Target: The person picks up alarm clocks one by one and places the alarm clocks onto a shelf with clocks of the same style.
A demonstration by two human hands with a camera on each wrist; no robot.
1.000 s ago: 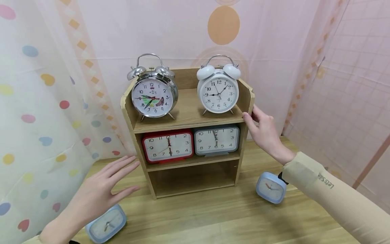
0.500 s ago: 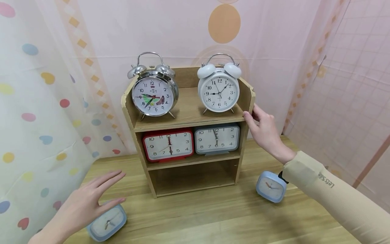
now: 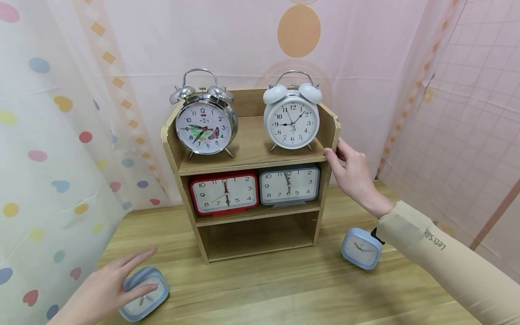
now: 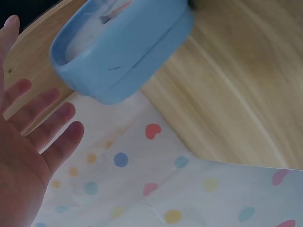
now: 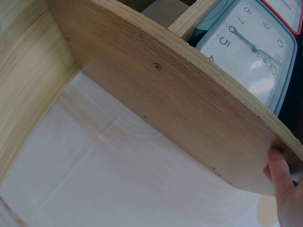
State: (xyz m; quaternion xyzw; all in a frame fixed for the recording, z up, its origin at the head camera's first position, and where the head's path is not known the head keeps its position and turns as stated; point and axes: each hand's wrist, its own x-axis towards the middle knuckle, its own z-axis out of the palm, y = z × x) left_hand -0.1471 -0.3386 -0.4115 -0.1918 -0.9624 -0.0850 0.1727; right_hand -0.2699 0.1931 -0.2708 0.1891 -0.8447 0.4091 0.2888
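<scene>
A small wooden shelf [image 3: 252,167] stands on the table. My right hand [image 3: 357,178] is at its right side panel, the thumb on the front edge and the fingers against the outer face; the right wrist view shows the panel [image 5: 156,94] up close. My left hand [image 3: 105,286] hovers beside a light blue alarm clock [image 3: 152,300] at the lower left, thumb and fingers spread. It partly hides the clock in the head view. In the left wrist view a gap separates the fingers from the blue clock [image 4: 128,56].
A silver twin-bell clock [image 3: 205,128] and a white one [image 3: 291,122] stand on the top shelf. A red clock [image 3: 225,194] and a grey one [image 3: 289,185] fill the middle shelf. Another light blue clock [image 3: 361,249] lies on the table [image 3: 260,293] at right.
My left hand has moved down and left, away from the shelf and toward the left light blue clock. The right hand has stayed at the side panel.
</scene>
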